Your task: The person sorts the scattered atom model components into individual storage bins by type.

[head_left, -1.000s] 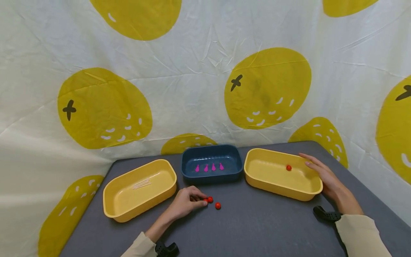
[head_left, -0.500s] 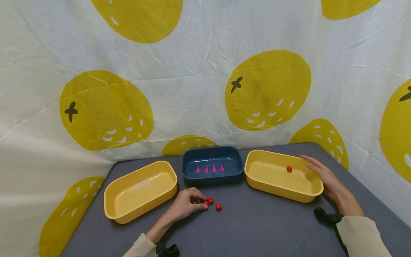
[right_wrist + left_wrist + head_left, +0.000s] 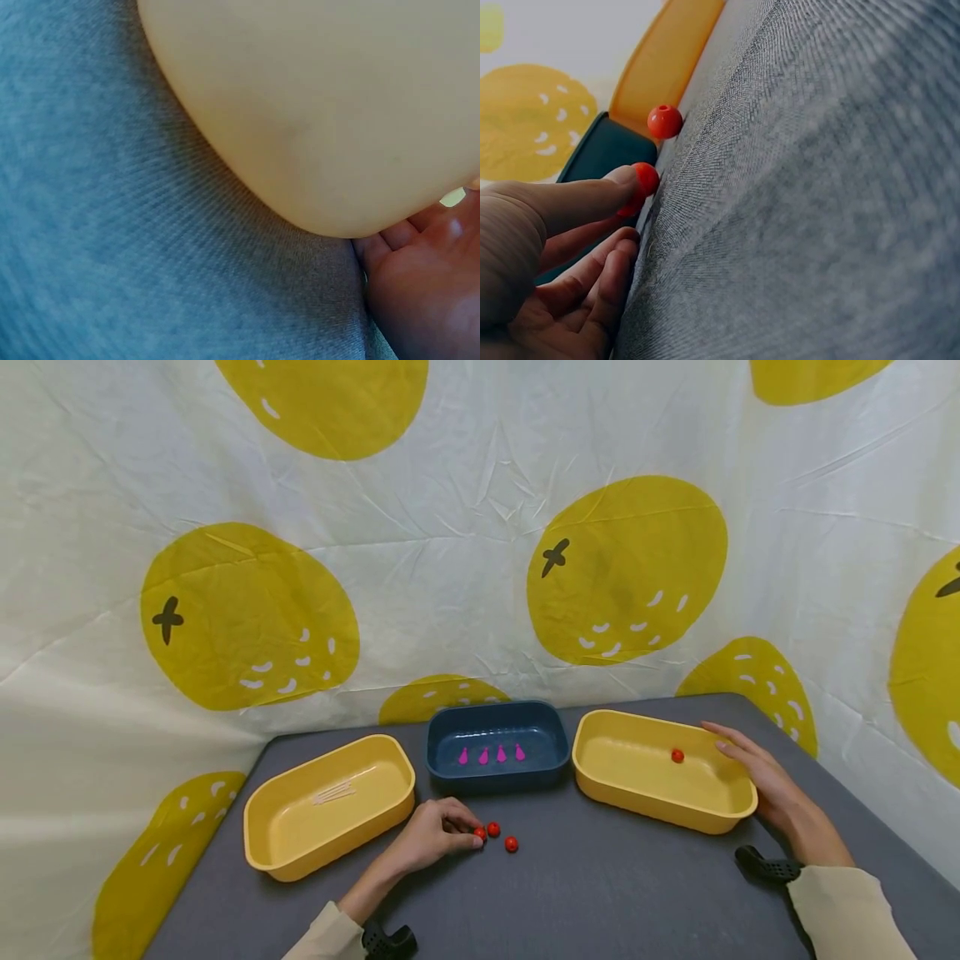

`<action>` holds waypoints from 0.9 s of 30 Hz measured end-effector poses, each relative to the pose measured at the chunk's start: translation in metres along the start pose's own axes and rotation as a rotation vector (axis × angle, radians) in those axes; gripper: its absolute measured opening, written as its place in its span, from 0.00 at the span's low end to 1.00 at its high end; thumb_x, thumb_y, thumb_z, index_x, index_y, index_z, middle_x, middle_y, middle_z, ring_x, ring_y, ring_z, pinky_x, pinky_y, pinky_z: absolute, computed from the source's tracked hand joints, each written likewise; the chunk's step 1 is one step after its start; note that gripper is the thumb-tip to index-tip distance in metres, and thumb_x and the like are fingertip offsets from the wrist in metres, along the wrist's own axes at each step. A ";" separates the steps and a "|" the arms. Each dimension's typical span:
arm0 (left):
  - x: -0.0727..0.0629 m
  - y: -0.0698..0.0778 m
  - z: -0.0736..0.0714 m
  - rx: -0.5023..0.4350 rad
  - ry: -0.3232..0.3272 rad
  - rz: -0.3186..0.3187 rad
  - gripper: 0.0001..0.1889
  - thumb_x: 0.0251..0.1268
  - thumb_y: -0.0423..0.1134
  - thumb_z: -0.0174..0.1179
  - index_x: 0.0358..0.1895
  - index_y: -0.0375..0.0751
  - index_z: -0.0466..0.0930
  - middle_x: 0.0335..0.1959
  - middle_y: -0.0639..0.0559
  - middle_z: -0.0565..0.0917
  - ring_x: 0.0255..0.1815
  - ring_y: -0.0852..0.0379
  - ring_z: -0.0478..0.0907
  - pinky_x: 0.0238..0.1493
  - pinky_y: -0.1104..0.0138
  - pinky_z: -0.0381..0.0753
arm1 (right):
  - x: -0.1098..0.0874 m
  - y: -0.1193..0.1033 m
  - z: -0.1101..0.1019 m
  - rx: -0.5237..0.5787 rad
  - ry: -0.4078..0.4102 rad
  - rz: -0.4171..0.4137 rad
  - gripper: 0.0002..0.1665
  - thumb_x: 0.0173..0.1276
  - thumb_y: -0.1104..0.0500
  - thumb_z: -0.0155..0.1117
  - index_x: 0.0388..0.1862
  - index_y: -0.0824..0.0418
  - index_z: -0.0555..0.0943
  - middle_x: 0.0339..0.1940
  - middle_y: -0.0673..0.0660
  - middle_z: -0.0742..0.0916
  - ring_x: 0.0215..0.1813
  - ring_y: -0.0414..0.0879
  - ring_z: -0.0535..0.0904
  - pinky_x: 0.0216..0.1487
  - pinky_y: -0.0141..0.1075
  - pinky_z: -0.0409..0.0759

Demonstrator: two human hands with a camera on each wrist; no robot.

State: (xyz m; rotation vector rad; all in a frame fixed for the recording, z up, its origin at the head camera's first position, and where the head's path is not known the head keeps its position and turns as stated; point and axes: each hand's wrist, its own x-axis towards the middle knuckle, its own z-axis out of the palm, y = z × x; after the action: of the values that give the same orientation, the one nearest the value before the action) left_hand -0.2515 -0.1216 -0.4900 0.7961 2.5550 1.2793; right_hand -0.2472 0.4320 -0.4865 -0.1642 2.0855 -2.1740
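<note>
Thumb and fingertips of my left hand (image 3: pixel 438 835) pinch a small red bead (image 3: pixel 480 834), low over the table in front of the blue tray. Beside it on the cloth lie a second red bead (image 3: pixel 493 829) and a third red bead (image 3: pixel 512 844); the hole in one bead (image 3: pixel 664 121) shows in the left wrist view. My right hand (image 3: pixel 768 785) holds the right end of the right yellow tray (image 3: pixel 667 806), thumb over the rim, fingers along the outer wall. Inside that tray lies one red bead (image 3: pixel 677 755). The right wrist view shows mostly the tray's outer wall (image 3: pixel 315 112).
The dark blue tray (image 3: pixel 498 783) at the back middle contains several small pink pear-shaped pieces (image 3: pixel 483 755). In the left yellow tray (image 3: pixel 330 835) are several thin pale sticks (image 3: pixel 333 792). A grey cloth (image 3: pixel 592 893) covers the table, and a fruit-patterned curtain (image 3: pixel 450 585) hangs behind.
My left fingers have drawn the pinched bead slightly left, so a small gap shows between it and the neighbouring bead. The right hand keeps its hold on the tray.
</note>
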 end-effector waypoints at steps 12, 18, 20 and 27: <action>-0.001 0.001 0.001 -0.028 0.009 -0.027 0.08 0.61 0.45 0.75 0.42 0.52 0.92 0.38 0.57 0.88 0.33 0.62 0.79 0.33 0.71 0.79 | -0.003 0.000 0.002 -0.007 0.002 -0.003 0.32 0.87 0.52 0.44 0.86 0.44 0.55 0.61 0.26 0.77 0.56 0.29 0.82 0.50 0.35 0.88; -0.001 0.005 -0.001 -0.057 0.004 -0.050 0.09 0.62 0.46 0.75 0.43 0.52 0.92 0.39 0.56 0.89 0.37 0.58 0.79 0.36 0.71 0.79 | -0.003 0.001 0.002 -0.008 -0.004 -0.012 0.32 0.87 0.52 0.44 0.85 0.45 0.56 0.61 0.27 0.78 0.56 0.30 0.82 0.50 0.35 0.88; -0.002 0.008 -0.001 -0.067 0.012 -0.052 0.09 0.62 0.46 0.75 0.43 0.52 0.92 0.39 0.55 0.89 0.39 0.57 0.79 0.38 0.71 0.78 | -0.002 0.001 0.001 -0.013 -0.006 -0.011 0.32 0.87 0.52 0.44 0.86 0.45 0.55 0.61 0.27 0.78 0.56 0.30 0.82 0.50 0.35 0.88; -0.003 0.013 -0.003 -0.133 0.053 -0.034 0.10 0.63 0.46 0.74 0.45 0.51 0.92 0.42 0.54 0.89 0.41 0.59 0.82 0.43 0.71 0.81 | -0.001 0.001 0.000 -0.002 -0.005 -0.001 0.32 0.87 0.51 0.44 0.86 0.44 0.55 0.60 0.27 0.78 0.56 0.30 0.83 0.50 0.36 0.88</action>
State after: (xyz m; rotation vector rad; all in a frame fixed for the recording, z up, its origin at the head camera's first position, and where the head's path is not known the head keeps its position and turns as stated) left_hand -0.2446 -0.1186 -0.4783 0.6988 2.4801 1.4606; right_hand -0.2460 0.4320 -0.4880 -0.1711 2.0851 -2.1701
